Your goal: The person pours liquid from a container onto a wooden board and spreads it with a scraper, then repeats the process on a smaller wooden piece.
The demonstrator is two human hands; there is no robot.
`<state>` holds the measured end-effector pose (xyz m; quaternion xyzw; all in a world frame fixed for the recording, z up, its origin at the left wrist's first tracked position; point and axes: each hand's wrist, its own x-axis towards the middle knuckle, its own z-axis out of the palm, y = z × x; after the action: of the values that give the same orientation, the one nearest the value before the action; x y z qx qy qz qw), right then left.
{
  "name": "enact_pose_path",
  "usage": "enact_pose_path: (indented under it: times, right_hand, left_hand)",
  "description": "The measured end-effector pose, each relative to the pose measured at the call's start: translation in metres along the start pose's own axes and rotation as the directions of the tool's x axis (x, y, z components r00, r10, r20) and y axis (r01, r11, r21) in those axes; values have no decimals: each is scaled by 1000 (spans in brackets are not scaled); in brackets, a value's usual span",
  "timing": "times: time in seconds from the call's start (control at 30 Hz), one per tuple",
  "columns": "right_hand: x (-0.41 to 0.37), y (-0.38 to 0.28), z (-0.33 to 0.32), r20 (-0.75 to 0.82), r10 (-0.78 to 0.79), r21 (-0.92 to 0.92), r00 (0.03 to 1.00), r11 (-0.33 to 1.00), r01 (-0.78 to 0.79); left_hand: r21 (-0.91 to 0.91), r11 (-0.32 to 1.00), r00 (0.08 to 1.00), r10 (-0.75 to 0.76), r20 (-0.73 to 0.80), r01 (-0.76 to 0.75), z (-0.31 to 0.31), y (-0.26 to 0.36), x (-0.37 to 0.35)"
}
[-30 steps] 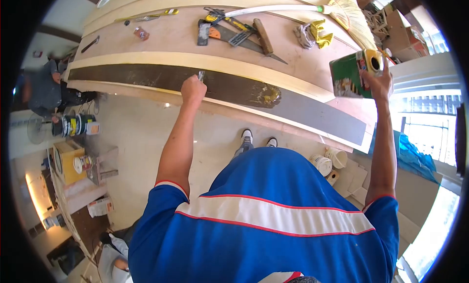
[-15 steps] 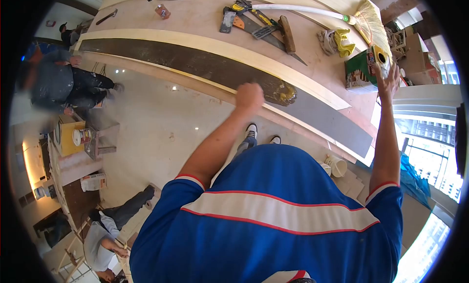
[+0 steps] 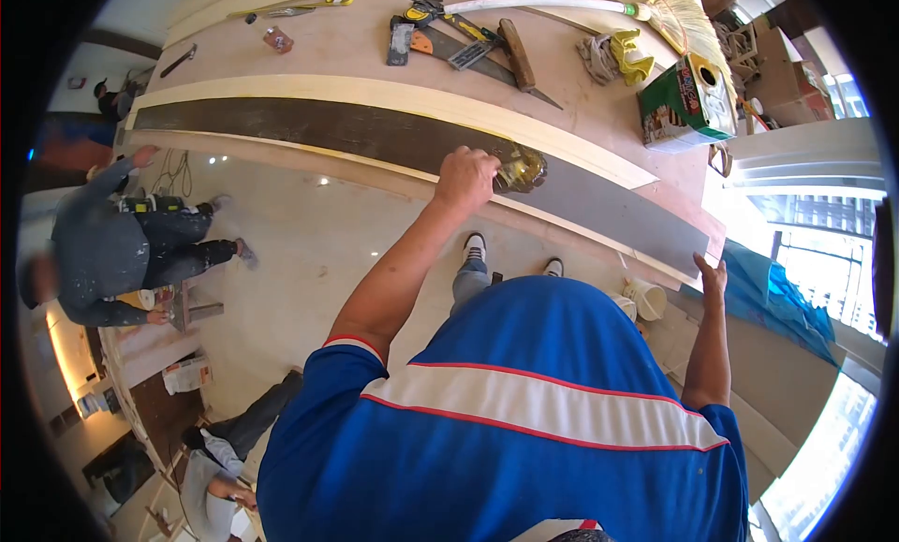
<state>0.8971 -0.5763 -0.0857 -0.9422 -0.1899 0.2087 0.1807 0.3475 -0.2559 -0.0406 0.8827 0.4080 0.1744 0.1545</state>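
Observation:
A long dark grey strip [image 3: 618, 214] lies along the front of the workbench, its left part coated with wet brownish glue. A thick amber puddle of glue [image 3: 521, 170] sits on it right of the middle. My left hand [image 3: 466, 177] is closed at the left edge of this puddle, fingers curled down; whatever they hold is hidden. My right hand [image 3: 712, 278] has its fingers apart at the right end of the strip, close to its corner. A green rectangular tin [image 3: 670, 102] with a round opening on top stands on the bench beyond the strip.
On the bench lie a handsaw [image 3: 468, 60], a tape measure [image 3: 419, 14], a hammer [image 3: 178, 61], a yellow cloth [image 3: 632, 57] and a straw broom [image 3: 679, 22]. Two co-workers [image 3: 103, 233] [image 3: 211, 490] are at the left. White buckets [image 3: 646, 299] stand on the floor near my feet.
My right hand has left the green tin and come down to the strip's right end. My left hand now reaches the puddle's edge. The view has shifted; the co-worker at left has spread their arms.

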Motion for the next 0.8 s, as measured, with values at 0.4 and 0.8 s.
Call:
enact_pose_path:
  times: [0.4, 0.8]
  right_hand:
    - [-33, -3, -8, -48, -19, -266, 999, 964, 5]
    - [-8, 39, -6, 188, -160, -169, 969, 967, 192]
  left_hand:
    - [129, 991, 973, 71, -219, -43, 53, 68, -75]
    - [116, 861, 868, -486, -100, 496, 33, 102, -26]
